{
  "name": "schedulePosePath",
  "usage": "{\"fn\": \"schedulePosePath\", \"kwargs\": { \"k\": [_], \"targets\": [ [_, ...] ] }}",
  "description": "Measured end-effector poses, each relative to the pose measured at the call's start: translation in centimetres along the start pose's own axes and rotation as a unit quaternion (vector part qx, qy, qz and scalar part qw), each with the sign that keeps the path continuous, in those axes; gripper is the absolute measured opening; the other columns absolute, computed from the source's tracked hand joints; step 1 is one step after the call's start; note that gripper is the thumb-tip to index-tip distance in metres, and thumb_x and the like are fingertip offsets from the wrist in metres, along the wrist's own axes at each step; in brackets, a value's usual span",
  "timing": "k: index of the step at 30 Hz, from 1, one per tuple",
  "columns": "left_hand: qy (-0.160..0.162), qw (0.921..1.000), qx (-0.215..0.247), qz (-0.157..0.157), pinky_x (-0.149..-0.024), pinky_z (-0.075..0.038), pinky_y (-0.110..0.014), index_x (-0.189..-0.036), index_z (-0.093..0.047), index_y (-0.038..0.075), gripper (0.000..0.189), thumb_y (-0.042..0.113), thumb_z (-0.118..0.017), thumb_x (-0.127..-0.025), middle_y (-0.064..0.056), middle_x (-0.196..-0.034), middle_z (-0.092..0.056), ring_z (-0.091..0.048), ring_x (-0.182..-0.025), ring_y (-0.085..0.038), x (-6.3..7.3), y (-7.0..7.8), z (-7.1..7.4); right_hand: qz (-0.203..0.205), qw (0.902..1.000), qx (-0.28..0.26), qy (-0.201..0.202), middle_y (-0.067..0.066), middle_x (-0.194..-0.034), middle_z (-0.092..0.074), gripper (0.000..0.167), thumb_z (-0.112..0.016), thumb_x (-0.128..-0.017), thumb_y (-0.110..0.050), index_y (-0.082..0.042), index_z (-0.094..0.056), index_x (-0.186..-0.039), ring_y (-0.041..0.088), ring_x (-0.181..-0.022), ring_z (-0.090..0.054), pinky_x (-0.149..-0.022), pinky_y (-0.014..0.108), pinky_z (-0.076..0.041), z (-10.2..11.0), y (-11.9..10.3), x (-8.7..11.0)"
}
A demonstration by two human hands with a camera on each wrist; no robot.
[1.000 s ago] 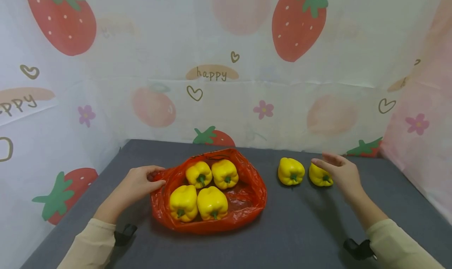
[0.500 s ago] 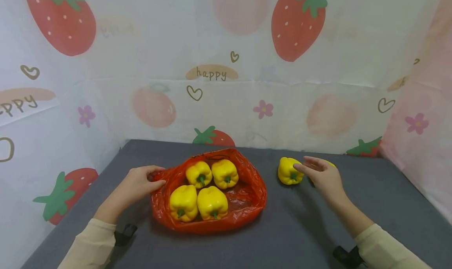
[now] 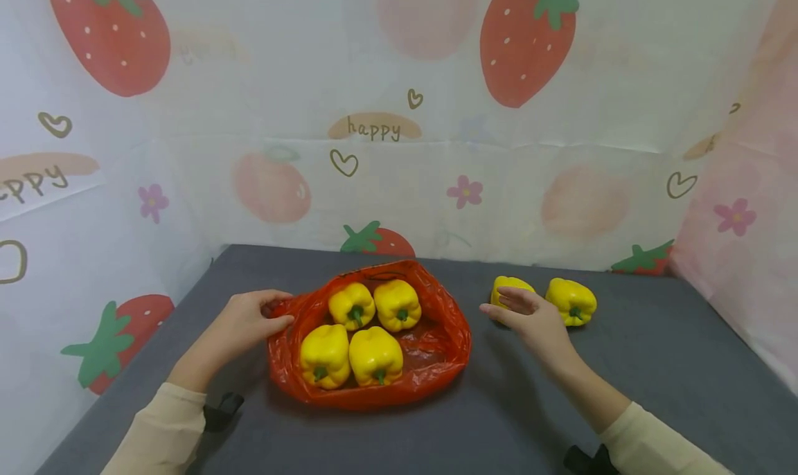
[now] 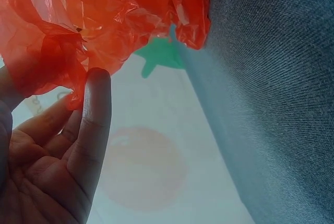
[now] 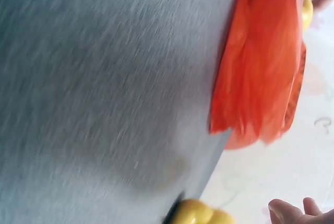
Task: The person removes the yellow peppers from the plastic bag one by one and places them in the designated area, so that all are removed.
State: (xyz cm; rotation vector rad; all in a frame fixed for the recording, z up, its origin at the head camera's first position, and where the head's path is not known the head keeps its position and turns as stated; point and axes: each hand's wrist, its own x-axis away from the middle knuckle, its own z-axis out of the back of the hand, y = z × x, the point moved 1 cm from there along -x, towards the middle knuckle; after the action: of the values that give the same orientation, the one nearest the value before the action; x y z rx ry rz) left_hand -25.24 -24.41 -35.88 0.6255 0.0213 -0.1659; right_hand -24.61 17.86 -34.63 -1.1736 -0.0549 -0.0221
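A red plastic bag (image 3: pixel 436 385) lies with its mouth spread on the table. Several yellow bell peppers (image 3: pixel 375 356) sit inside, stems toward me. At the bag's left rim, my left hand (image 3: pixel 246 326) pinches the thin plastic between thumb and fingers; the left wrist view shows the crumpled film (image 4: pixel 62 51) there. To the right of the bag, my right hand (image 3: pixel 533 323) hovers with relaxed fingers and holds nothing. It partly hides one yellow bell pepper (image 3: pixel 510 283); no contact can be made out. Another bell pepper (image 3: pixel 571 300) stands just right of that hand.
The dark grey tabletop (image 3: pixel 405 440) runs back to a white curtain (image 3: pixel 399 198) printed with strawberries, hearts and flowers. Similar curtains close off the left and right sides. A black strap (image 3: pixel 222 411) shows at my left wrist.
My right hand has moved left, from in front of the far-right bell pepper to the one nearer the bag. My left hand and the bag stay put.
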Motion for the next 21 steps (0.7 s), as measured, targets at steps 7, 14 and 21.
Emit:
{"fn": "schedulePosePath", "kwargs": {
  "k": [7, 14, 21],
  "targets": [
    [-0.003, 1.0, 0.0, -0.004, -0.078, -0.06, -0.037, -0.128, -0.063, -0.001, 0.045, 0.024, -0.07, -0.092, -0.014, -0.107, -0.071, -0.064, -0.09, -0.021, 0.0, 0.0, 0.1, 0.006, 0.9997, -0.012, -0.02, 0.014, -0.151, -0.049, 0.068, -0.073, -0.088, -0.044, -0.011, -0.051, -0.144, 0.031, -0.142, -0.043, -0.114, 0.055, -0.038, -2.0, -0.4, 0.6],
    [-0.003, 1.0, 0.002, -0.001, -0.076, -0.06, -0.035, -0.128, -0.063, -0.001, 0.044, 0.023, -0.07, -0.092, -0.014, -0.106, -0.071, -0.063, -0.088, -0.021, -0.1, 0.0, 0.0, -0.002, 0.9993, -0.033, -0.02, 0.015, -0.147, -0.053, 0.061, -0.074, -0.088, -0.038, -0.011, -0.054, -0.14, 0.032, -0.138, -0.048, -0.112, 0.053, -0.041, -3.6, -0.9, 1.2],
    [-0.002, 1.0, 0.0, 0.003, -0.077, -0.06, -0.036, -0.128, -0.063, 0.0, 0.045, 0.024, -0.07, -0.092, -0.015, -0.108, -0.071, -0.063, -0.089, -0.021, 0.0, -0.1, 0.0, 0.002, 0.9983, -0.043, -0.039, 0.013, -0.143, -0.057, 0.067, -0.077, -0.085, -0.042, -0.011, -0.055, -0.139, 0.032, -0.135, -0.05, -0.109, 0.051, -0.045, -5.4, -1.3, 1.4]
  ]
}}
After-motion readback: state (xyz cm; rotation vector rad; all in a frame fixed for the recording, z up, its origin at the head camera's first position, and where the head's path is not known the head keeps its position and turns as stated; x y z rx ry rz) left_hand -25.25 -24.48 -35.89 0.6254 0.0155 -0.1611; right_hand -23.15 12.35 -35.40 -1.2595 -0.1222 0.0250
